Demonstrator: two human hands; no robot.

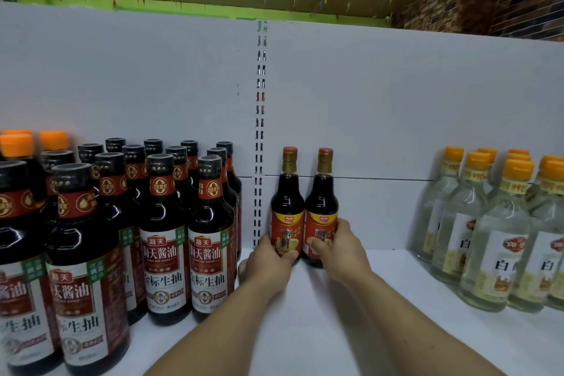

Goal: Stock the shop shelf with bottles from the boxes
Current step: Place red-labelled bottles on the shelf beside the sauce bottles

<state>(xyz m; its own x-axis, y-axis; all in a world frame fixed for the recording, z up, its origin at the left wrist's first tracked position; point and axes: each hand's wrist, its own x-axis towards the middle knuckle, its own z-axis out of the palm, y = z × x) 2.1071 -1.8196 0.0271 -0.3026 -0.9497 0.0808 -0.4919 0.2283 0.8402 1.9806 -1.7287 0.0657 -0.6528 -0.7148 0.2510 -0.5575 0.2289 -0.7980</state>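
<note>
Two small dark sauce bottles, head view only: left bottle (287, 207) and right bottle (322, 207) stand upright and touching each other at the back of the white shelf (351, 299). They sit just right of the slotted upright (261, 131), close to the back panel (381, 101).

Left hand (268, 262) wraps the left bottle's lower label, thumb across the front. Right hand (338, 249) grips the right bottle the same way, low on the label. Hands are close together, each clamped on its own bottle. Bases look set down on the shelf, but the hands hide part of them, so can't say for sure.

Handling, my read: prob. glass, filled to the shoulder, so rigid, fairly heavy for the size, and breakable if tipped or clinked hard. The bare body above the label looks smooth and likely slippery; the label should give better grip. Tall shape w/ a narrow neck means tippy, so hold low-to-mid body as now, not by the cap.

Nearby: big soy bottles (166, 238) w/ black caps are packed tight on the left, near the pair. Clear bottles (494, 238) w/ orange caps stand to the right, well apart. Boxes not in view.
</note>
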